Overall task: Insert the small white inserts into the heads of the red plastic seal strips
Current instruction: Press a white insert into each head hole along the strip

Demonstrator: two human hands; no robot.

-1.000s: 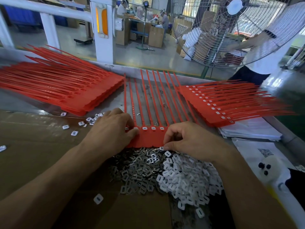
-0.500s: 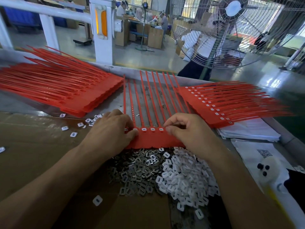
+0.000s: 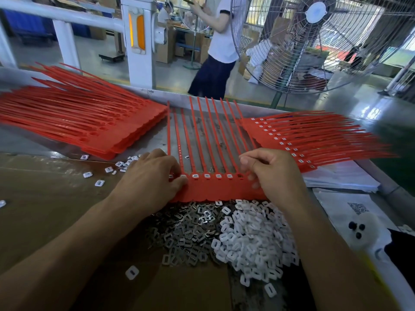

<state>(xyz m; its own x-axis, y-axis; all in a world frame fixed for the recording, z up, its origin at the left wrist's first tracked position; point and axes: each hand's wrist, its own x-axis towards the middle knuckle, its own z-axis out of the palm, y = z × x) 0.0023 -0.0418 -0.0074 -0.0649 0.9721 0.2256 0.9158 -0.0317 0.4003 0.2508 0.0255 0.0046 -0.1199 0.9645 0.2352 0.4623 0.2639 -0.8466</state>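
Worktop (image 3: 51, 198) carried everything, cardboard sheet over the near part. Fan (image 3: 314, 41) stood behind it, a person in a white shirt beside that.

Left stack of red strips (image 3: 89, 124) showed open holes in the heads, so likely the unfilled supply. Right stack (image 3: 303, 142) had white in every head, fanned out, presumably the done pile. Keeping the two apart made sense: no mixing.

Strip comb in work (image 3: 215, 187) lay flat between the hands, tails pointing away, heads toward the person. White inserts sat in the middle heads; the rightmost visible socket looked dark, probably not yet filled.

Pile of white inserts (image 3: 253, 239) lay just below the comb, grey metal clips (image 3: 186, 227) beside it, both within short reach.

Left hand (image 3: 150, 178) rested on the comb's left end, fingers curled over the edge, thumb pressing the heads: grip there to stop sliding. Right hand (image 3: 274, 171) hovered at the right end, fingertips pinched together. Whether an insert sat in that pinch, could not tell.

A few stray inserts (image 3: 98, 182) lay left of the hands.
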